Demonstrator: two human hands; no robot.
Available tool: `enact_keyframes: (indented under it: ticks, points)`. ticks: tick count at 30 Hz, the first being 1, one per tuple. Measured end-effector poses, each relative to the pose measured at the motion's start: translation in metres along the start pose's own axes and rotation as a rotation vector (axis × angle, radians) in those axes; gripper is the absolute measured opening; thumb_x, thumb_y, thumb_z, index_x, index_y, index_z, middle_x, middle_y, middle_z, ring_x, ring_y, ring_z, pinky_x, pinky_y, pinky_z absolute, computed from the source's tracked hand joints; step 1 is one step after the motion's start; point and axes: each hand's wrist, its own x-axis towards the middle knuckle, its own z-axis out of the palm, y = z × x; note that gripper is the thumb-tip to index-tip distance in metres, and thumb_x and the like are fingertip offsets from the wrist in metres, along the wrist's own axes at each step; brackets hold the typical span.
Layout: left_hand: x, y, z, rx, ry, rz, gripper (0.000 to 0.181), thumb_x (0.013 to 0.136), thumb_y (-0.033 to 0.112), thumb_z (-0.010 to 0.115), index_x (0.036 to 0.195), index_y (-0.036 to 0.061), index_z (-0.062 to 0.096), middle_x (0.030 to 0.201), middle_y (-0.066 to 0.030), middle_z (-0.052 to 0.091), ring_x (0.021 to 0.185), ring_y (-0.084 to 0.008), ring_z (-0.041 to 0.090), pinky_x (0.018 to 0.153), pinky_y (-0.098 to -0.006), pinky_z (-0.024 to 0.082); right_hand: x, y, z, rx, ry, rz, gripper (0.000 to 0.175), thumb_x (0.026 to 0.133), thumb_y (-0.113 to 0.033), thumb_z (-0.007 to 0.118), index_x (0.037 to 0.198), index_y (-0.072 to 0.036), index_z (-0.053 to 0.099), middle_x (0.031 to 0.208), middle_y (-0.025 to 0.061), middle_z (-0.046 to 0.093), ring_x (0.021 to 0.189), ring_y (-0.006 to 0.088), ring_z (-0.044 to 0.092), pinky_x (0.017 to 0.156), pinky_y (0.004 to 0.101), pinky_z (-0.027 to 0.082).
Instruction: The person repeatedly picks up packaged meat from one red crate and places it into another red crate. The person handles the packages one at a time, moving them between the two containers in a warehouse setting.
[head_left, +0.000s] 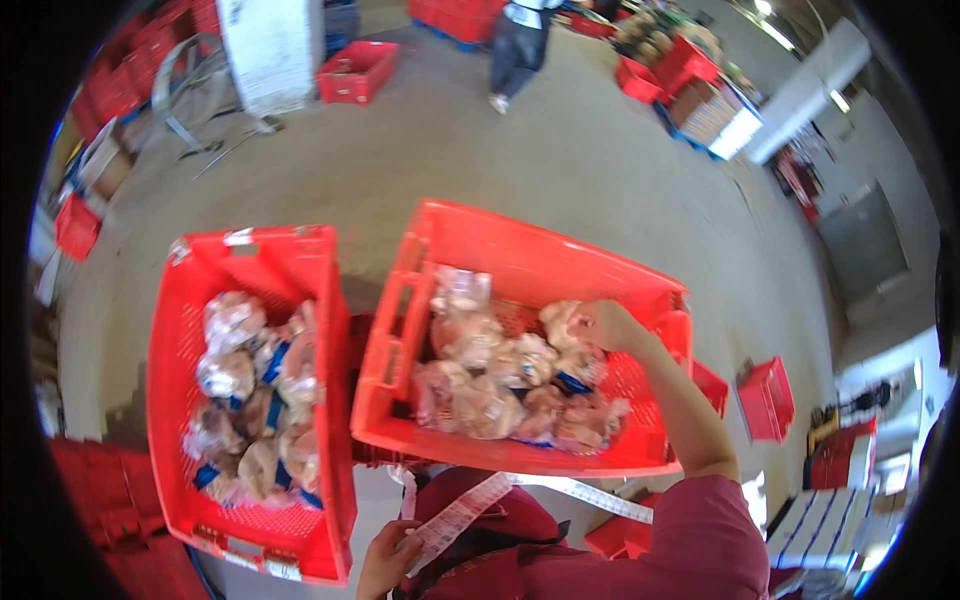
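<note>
My left hand (391, 553) pinches a long strip of printed paper labels (457, 517), low in front of my body. The strip runs up to the near edge of the right red plastic crate (517, 448) and across to the right. Inside that crate, my right hand (602, 325) is at a clear-bagged piece of pale raw meat (561, 321), which looks like poultry. Its fingers are curled and partly hidden, so a firm grip cannot be made out. Several more bagged pieces (484, 405), some with blue parts, fill the crate's left and middle.
Left of it stands another red crate (341, 405) holding several bagged pieces (259, 457). Stacked red crates (105, 480) are at lower left. Farther off are a white pillar (274, 56), a walking person (519, 52), a lone crate (765, 399) and loaded pallets (701, 112).
</note>
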Motion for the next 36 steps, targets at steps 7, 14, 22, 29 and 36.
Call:
enact_keyframes:
  ticks: [7,14,22,29,36]
  points:
    - [0.015,0.027,0.044,0.160,-0.123,-0.063,0.027,0.089,0.015,0.049,0.112,0.0028,0.050,0.083,-0.0072,0.059,0.074,-0.0114,0.053,0.064,-0.0226,0.044,-0.141,0.133,0.091,-0.159,-0.097,0.319,0.030,0.075,-0.036,0.062,0.089,-0.010,0.063,0.083,0.0122,0.063,0.076,0.0244,0.061,0.067,0.0343,0.047]
    - [0.021,0.032,0.074,0.225,-0.118,-0.103,0.027,0.089,0.017,0.050,0.111,0.0021,0.050,0.086,-0.0082,0.060,0.074,-0.0110,0.053,0.064,-0.0219,0.044,-0.158,0.124,0.107,-0.176,-0.141,-0.016,0.056,0.064,-0.034,0.071,0.113,-0.014,0.052,0.105,0.0043,0.057,0.109,0.0256,0.045,0.090,0.0428,0.036]
    - [0.016,0.035,0.078,0.220,-0.109,-0.095,0.028,0.088,0.017,0.050,0.112,0.0024,0.050,0.087,-0.0076,0.060,0.075,-0.0110,0.054,0.064,-0.0217,0.044,-0.133,0.128,0.082,-0.136,-0.443,0.102,0.047,0.064,-0.032,0.072,0.101,-0.008,0.056,0.089,0.0105,0.061,0.087,0.0295,0.056,0.071,0.0401,0.045]
    - [0.013,0.028,0.069,0.192,-0.127,-0.088,0.029,0.088,0.016,0.051,0.114,0.0027,0.048,0.088,-0.0069,0.060,0.078,-0.0115,0.055,0.067,-0.0225,0.044,-0.119,0.076,0.035,0.135,-0.217,0.049,0.032,0.078,-0.032,0.060,0.088,-0.001,0.061,0.079,0.0165,0.060,0.072,0.0256,0.059,0.062,0.0377,0.044]
    - [0.032,0.060,0.063,0.407,-0.017,0.171,0.045,0.079,0.016,0.064,0.118,0.0052,0.046,0.098,-0.0103,0.058,0.086,-0.0150,0.056,0.073,-0.0264,0.045,-0.123,-0.032,-0.008,1.648,-0.052,0.400,0.034,0.078,-0.022,0.054,0.106,-0.002,0.055,0.103,0.0098,0.060,0.095,0.0218,0.058,0.085,0.0352,0.045]
